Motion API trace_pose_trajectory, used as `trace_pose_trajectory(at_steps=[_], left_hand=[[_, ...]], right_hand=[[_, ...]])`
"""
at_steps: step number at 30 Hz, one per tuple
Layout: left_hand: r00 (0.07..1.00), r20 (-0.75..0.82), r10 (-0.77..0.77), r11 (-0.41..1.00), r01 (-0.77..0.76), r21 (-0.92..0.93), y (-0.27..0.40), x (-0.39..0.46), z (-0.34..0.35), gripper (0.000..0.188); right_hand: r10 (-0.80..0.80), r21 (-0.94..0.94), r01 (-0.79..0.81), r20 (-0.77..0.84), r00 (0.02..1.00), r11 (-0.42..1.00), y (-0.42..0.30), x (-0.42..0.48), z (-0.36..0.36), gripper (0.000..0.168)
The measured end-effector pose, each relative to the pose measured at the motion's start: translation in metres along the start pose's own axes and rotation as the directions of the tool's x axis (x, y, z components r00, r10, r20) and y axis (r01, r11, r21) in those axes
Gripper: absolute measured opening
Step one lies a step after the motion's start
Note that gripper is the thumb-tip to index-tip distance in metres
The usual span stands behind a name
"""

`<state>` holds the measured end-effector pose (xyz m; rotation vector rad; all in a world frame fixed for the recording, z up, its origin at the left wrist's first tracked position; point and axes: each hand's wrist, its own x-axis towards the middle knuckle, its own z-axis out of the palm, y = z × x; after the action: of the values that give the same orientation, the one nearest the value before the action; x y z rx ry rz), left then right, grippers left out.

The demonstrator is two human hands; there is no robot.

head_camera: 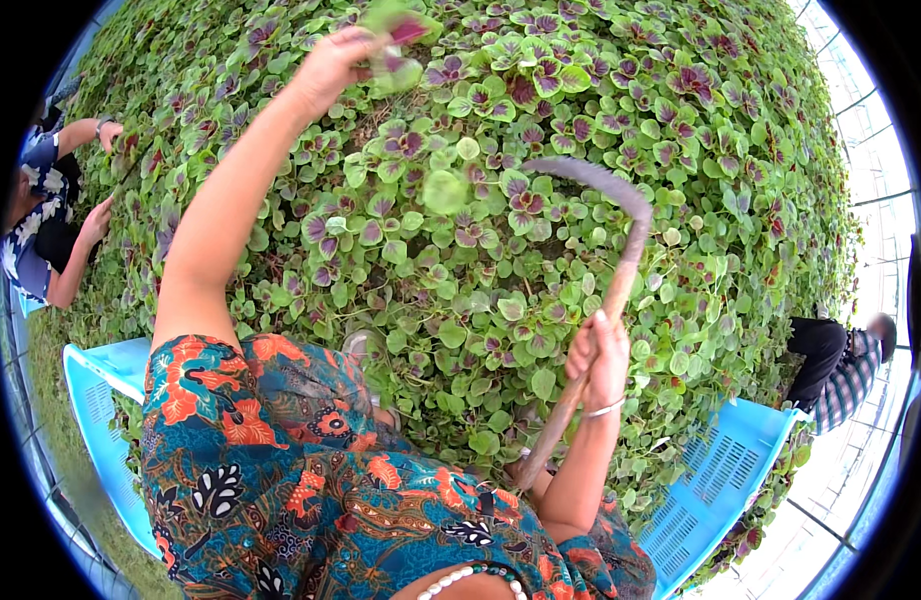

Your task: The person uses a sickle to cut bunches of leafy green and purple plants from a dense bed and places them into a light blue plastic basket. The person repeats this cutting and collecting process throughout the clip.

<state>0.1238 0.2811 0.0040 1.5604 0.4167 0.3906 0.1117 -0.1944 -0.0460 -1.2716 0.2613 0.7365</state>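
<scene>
My left hand [342,64] is raised at the far end of my stretched arm, gripping a sprig of red-green amaranth [404,52]. The sprig's leaves are blurred. In my right hand [601,356] is a sickle, held by its wooden handle [554,433]. Its curved, toothed-looking metal blade [629,196] arches to the left above the leaves. Below and between both hands spreads a dense bed of leafy amaranth [460,240], green with purple centres. A pale green leaf [445,192] looks blurred above the bed. Some brown soil and stems [378,120] show near my left hand.
Light-blue slatted plastic crates stand at my left [104,420] and right [712,487]. A person in a floral top [44,202] works among the plants at far left. Another person in a checked shirt [847,386] sits at far right, beside the pale floor [828,487].
</scene>
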Motion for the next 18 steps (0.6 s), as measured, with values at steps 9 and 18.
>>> trace_pose_trajectory(at_steps=[9,18], left_hand=[[0.855,0.443,-0.271,0.568,-0.229,0.79,-0.036,-0.049,0.016,0.075],[0.932,0.118,-0.343,0.852,0.255,0.456,-0.065,-0.036,-0.008,0.009]], right_hand=[[0.003,-0.227,0.035,0.165,0.986,0.973,0.042,0.055,0.098,0.017],[0.06,-0.105,-0.054,0.057,0.997,0.993,0.02,0.0,0.042,0.019]])
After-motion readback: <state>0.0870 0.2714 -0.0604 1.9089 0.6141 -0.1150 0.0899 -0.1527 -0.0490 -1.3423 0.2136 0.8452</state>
